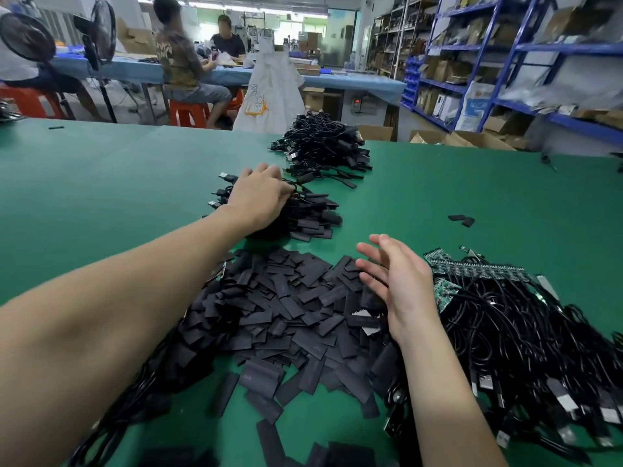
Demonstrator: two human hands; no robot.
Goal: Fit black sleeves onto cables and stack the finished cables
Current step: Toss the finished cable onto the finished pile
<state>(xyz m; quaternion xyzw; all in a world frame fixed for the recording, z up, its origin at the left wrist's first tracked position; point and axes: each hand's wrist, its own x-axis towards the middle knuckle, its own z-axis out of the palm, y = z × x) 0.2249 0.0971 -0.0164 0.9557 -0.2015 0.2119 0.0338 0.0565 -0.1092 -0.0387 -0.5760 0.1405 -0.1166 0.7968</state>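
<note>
1. I see my left hand (258, 193) stretched far forward across the green table (472, 203), palm down, fingers curled over the top of the near stack of finished cables (308, 214). It presses on or grips the bundle; I cannot tell which.
2. My right hand (396, 284) hovers lower and closer, palm turned inward, fingers spread wide and holding nothing.
3. I can read no writing on the sleeves or cables. A white bag (269, 92) beyond the table's far edge bears an orange and dark print, too blurred to make out.
4. The heap of loose black sleeves (286, 311) lies between my two forearms, its right edge touching my right fingertips.
5. The unsleeved cables (526, 335), with bare green circuit boards at their ends, lie just to the right of my right hand.
6. A second, farther stack of finished cables (323, 146) sits beyond my left hand, near the table's far edge.
7. Two stray sleeves (462, 220) lie apart on the table, well beyond my right hand.
</note>
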